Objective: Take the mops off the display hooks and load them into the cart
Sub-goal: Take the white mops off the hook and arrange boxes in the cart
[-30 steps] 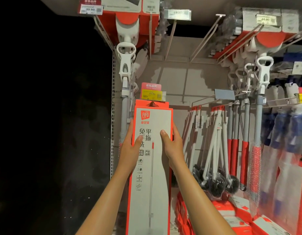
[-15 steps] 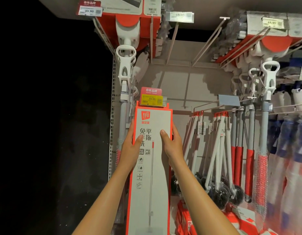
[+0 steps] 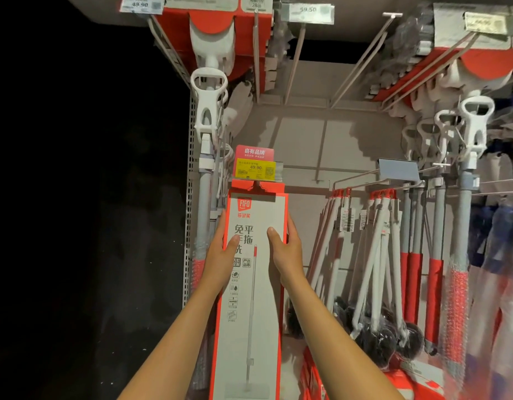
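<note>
A tall boxed mop [image 3: 254, 307], grey-white with red edges and printed text, hangs at the display's left, its red top tab just under a yellow price tag [image 3: 254, 168]. My left hand [image 3: 220, 255] grips the box's left edge, thumb on the front. My right hand [image 3: 287, 252] grips the right edge the same way. Unboxed mops with grey poles and white handles hang at the left [image 3: 206, 134] and at the right [image 3: 474, 145]. No cart is in view.
White-handled brushes with dark heads [image 3: 376, 284] hang to the right of the box. Bare metal hooks [image 3: 362, 59] jut out overhead. Red boxes [image 3: 405, 382] are stacked at the lower right. A perforated upright [image 3: 189, 226] bounds the display; left of it is darkness.
My view has tilted a little, so the display sits lower in the frame. Both hands keep the same grip on the boxed mop, which stays under its price tag.
</note>
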Demonstrator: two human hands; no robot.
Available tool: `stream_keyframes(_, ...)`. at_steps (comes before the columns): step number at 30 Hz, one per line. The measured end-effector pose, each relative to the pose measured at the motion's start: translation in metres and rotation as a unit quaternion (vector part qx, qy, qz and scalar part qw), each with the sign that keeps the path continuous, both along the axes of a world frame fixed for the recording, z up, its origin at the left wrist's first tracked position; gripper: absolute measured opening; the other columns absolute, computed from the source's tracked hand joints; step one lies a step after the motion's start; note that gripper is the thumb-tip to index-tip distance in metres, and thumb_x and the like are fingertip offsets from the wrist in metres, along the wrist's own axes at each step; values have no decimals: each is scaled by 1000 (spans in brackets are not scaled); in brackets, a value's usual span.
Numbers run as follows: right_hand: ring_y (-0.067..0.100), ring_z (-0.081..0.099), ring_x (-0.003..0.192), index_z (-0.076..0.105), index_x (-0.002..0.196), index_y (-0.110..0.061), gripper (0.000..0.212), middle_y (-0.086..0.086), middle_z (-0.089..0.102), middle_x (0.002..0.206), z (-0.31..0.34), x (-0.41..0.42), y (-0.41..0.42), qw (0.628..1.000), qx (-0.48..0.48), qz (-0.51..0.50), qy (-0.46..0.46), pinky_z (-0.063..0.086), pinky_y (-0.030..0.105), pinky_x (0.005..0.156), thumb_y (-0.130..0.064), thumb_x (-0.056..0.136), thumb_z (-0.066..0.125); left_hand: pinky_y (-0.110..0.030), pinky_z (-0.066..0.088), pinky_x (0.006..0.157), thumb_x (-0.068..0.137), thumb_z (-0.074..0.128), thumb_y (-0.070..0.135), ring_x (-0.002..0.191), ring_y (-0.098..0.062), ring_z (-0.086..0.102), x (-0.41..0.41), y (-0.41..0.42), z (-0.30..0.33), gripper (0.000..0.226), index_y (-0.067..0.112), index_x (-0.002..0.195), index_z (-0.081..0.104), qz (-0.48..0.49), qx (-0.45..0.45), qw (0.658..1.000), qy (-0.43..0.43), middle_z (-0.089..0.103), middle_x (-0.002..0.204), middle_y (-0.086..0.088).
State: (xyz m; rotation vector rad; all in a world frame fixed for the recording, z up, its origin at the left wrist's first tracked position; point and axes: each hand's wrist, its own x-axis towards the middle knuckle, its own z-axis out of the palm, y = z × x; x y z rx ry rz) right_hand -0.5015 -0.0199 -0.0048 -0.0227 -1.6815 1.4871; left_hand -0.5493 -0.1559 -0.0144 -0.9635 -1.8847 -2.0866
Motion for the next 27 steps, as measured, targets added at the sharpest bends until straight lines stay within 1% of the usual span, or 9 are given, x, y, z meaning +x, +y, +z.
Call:
stream_keyframes(2,4,65,110,41,148,-34,52,-12,62,131,0,-4,3,1000,2,0,-3,58,21,80,-17,101,55,-32,63,65,103,52,23,86,-11,75,-5,4,-1,63,41,155,22,2,-3,1000,-10,65,130,2)
stream_keyframes(6,-4,62,110,37,152,-31,56,-13,59,134,-3,-10,8,1000,16,-4,-1,55,16,81,-17,101,55,-35,63,67,103,52,23,88,-12,75,-12,9,-4,63,43,154,20,14,-7,1000,-12,66,126,4)
stream_keyframes(9,-16,59,104,34,153,-30,57,-26,57,125,-10,-12,12,999,34,-6,0,53,11,79,-17,102,54,-30,63,66,104,50,23,91,-7,74,-11,12,-8,60,47,150,20,14,-10,1000,-9,64,122,14)
stream_keyframes(12,-17,58,106,32,154,-33,58,-32,54,124,-15,-15,16,999,47,-9,-4,52,13,84,-19,102,54,-24,60,66,104,49,23,95,-2,72,-9,15,-12,57,54,141,18,16,-13,1000,-6,60,119,22)
stream_keyframes(16,-14,57,110,29,154,-36,59,-27,55,128,-19,-18,19,998,56,-13,-15,51,13,86,-21,102,54,-20,58,68,105,48,24,97,3,70,-11,18,-13,56,51,144,19,21,-19,1000,2,59,118,25)
stream_keyframes(19,6,59,120,26,153,-45,61,-13,56,137,-22,-21,18,997,66,-28,-28,55,31,95,-34,100,54,-20,58,68,105,48,22,96,1,71,-16,18,-14,54,46,145,23,29,-17,999,2,62,115,24)
stream_keyframes(21,10,57,122,25,152,-48,64,-9,54,141,-26,-22,18,996,71,-40,-33,53,41,100,-45,94,53,-21,58,70,105,49,24,99,1,70,-20,18,-15,53,47,145,22,34,-24,999,5,62,119,22)
stream_keyframes(25,11,54,127,24,154,-46,72,-7,52,144,-29,-23,18,994,85,-60,-33,50,44,105,-57,88,51,-21,58,72,104,49,27,102,3,68,-21,20,-17,54,49,145,22,42,-34,998,12,59,124,22)
stream_keyframes(27,13,53,129,23,155,-43,70,-6,51,146,-30,-24,19,993,94,-68,-33,49,45,106,-53,91,51,-18,57,71,105,48,26,101,8,66,-20,21,-17,54,49,145,21,48,-41,998,20,57,122,26)
